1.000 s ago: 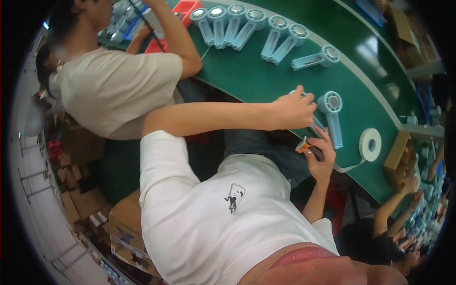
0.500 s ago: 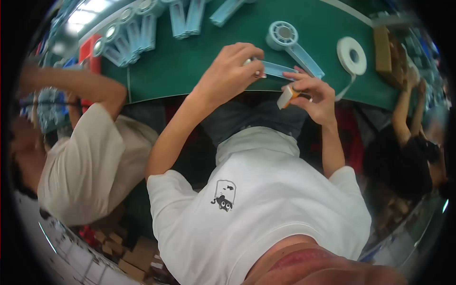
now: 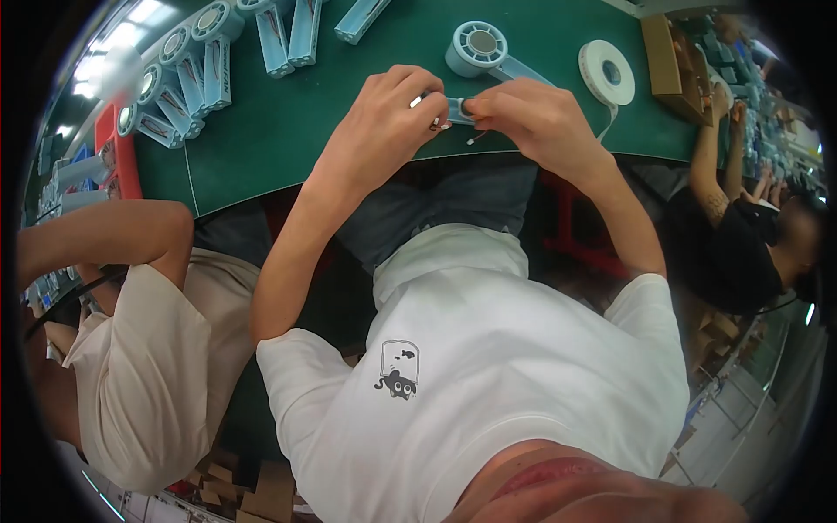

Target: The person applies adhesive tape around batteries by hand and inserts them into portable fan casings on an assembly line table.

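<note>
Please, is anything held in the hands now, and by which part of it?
Yes, a light-blue piece: the left hand grips and covers one end; the right hand's fingers are at the other end.

A pale-blue handle (image 3: 455, 112), mostly covered by fingers, is held between the left hand (image 3: 379, 122) and the right hand (image 3: 545, 124) at the near edge of a green table (image 3: 331, 139), its visible stretch running roughly crosswise. A small white connector (image 3: 471, 140) on a thin wire hangs free just below the right fingertips, while small white pieces (image 3: 445, 125) show at the left fingertips (whether these are joined to the handle cannot be made out).
</note>
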The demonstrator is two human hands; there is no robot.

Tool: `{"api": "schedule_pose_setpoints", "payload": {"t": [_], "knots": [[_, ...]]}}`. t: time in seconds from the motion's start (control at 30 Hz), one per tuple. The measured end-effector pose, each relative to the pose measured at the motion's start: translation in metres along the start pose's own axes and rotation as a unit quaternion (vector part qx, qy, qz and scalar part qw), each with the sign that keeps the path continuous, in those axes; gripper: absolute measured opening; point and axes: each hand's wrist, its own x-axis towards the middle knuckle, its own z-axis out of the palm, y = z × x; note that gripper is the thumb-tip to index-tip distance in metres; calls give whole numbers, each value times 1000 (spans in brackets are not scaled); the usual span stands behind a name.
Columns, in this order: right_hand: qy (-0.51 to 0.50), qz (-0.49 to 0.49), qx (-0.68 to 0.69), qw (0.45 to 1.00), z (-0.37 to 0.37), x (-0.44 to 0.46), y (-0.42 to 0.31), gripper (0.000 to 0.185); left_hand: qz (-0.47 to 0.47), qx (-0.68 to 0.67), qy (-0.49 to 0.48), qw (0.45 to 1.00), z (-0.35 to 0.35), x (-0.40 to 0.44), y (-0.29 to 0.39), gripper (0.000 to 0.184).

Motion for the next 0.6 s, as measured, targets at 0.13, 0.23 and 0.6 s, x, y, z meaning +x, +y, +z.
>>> {"api": "schedule_pose_setpoints", "payload": {"t": [0.13,0.23,0.6], "knots": [[-58,-16,-10,998,12,12,6,18,9,-16,7,1000,0,-2,-1,20],[-75,9,80,994,21,13,16,17,8,-14,18,1000,2,-3,-1,20],[16,225,408,885,26,-8,27,16,12,-38,3,999,0,0,-5,25]]}}
